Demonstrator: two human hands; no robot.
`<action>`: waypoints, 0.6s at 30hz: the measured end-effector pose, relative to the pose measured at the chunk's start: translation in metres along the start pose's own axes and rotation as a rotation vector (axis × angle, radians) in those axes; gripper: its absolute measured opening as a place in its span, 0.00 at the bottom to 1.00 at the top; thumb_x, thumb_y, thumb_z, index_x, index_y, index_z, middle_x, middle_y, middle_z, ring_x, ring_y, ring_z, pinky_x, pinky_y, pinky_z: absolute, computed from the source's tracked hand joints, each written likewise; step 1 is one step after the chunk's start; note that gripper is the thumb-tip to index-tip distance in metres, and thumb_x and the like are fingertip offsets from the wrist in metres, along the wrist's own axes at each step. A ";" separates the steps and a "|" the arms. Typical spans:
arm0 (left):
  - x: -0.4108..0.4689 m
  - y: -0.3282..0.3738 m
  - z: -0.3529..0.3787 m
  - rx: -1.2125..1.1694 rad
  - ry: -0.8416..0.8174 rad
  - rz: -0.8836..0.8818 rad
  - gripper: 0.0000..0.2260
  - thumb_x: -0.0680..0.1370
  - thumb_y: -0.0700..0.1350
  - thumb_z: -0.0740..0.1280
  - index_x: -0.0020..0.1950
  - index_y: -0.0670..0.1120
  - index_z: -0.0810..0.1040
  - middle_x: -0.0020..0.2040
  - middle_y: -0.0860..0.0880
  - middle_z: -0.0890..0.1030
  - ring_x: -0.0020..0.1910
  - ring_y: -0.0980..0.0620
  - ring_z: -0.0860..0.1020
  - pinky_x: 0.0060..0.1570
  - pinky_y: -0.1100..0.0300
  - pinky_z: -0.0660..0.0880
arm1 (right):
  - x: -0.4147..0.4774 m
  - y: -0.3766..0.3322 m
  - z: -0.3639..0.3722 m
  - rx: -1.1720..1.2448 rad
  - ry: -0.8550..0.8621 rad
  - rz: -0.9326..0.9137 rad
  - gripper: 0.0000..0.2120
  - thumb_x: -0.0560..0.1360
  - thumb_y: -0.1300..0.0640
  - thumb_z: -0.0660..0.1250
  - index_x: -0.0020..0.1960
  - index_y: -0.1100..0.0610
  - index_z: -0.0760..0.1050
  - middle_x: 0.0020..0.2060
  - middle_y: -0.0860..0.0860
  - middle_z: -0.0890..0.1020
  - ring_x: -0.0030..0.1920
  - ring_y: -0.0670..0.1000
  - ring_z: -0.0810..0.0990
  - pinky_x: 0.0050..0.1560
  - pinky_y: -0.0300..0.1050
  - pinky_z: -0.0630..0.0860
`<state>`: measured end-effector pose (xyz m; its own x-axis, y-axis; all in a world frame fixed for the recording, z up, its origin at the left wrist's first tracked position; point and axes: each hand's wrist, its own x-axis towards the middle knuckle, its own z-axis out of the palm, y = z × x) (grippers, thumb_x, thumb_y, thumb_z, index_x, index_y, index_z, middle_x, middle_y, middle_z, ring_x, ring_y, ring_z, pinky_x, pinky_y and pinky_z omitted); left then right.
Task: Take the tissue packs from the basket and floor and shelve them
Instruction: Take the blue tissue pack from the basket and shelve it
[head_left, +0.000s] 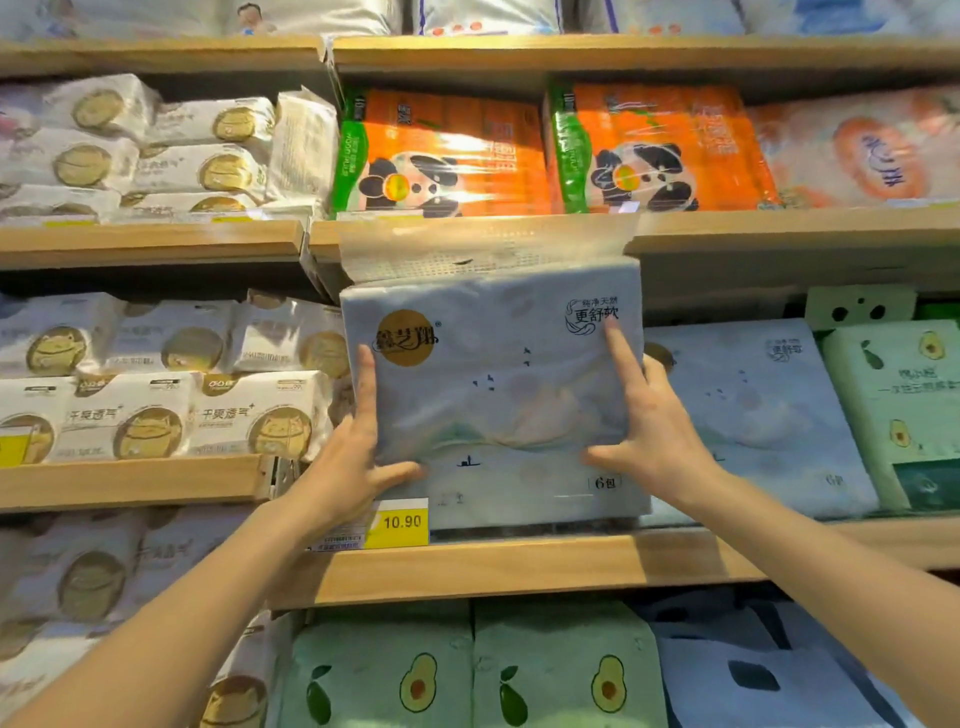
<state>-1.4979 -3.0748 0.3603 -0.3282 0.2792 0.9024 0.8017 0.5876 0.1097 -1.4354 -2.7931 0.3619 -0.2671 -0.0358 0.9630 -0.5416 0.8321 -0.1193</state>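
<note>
Tissue pack (493, 395) stands upright on the shelf (519, 566) edge, just beside a matching pack (753, 415), nearly placed. The left hand (358, 452) and right hand (649, 436) clasp its sides, thumbs and forefingers spread across its face. Basket and floor are out of view, so what remains is unknown.

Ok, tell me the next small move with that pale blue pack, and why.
Probably push the tissue pack back onto the shelf. The left hand and right hand grip its sides, and it stands at the shelf's front edge, beside a matching pack already shelved.
</note>
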 end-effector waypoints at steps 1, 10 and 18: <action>0.001 -0.003 -0.001 0.026 -0.040 -0.023 0.56 0.69 0.48 0.74 0.66 0.62 0.22 0.73 0.46 0.59 0.70 0.47 0.63 0.64 0.61 0.62 | 0.000 0.003 0.003 0.000 -0.027 0.020 0.59 0.62 0.61 0.77 0.66 0.27 0.35 0.68 0.55 0.62 0.60 0.59 0.71 0.57 0.54 0.74; 0.014 -0.008 -0.001 0.130 -0.178 -0.148 0.57 0.69 0.54 0.73 0.64 0.63 0.21 0.72 0.33 0.64 0.61 0.37 0.73 0.59 0.52 0.70 | 0.009 0.018 0.013 -0.076 -0.121 0.131 0.59 0.61 0.55 0.78 0.73 0.37 0.38 0.58 0.55 0.68 0.55 0.58 0.71 0.56 0.53 0.71; 0.024 -0.008 0.003 0.132 -0.239 -0.262 0.56 0.70 0.50 0.74 0.68 0.58 0.23 0.73 0.35 0.61 0.68 0.37 0.67 0.65 0.51 0.64 | 0.019 0.023 0.027 -0.137 -0.175 0.240 0.56 0.62 0.52 0.78 0.74 0.41 0.39 0.53 0.53 0.65 0.51 0.58 0.70 0.49 0.50 0.70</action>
<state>-1.5135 -3.0707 0.3796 -0.6333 0.2662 0.7267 0.6088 0.7511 0.2555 -1.4748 -2.7893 0.3709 -0.5133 0.0856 0.8539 -0.3376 0.8947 -0.2926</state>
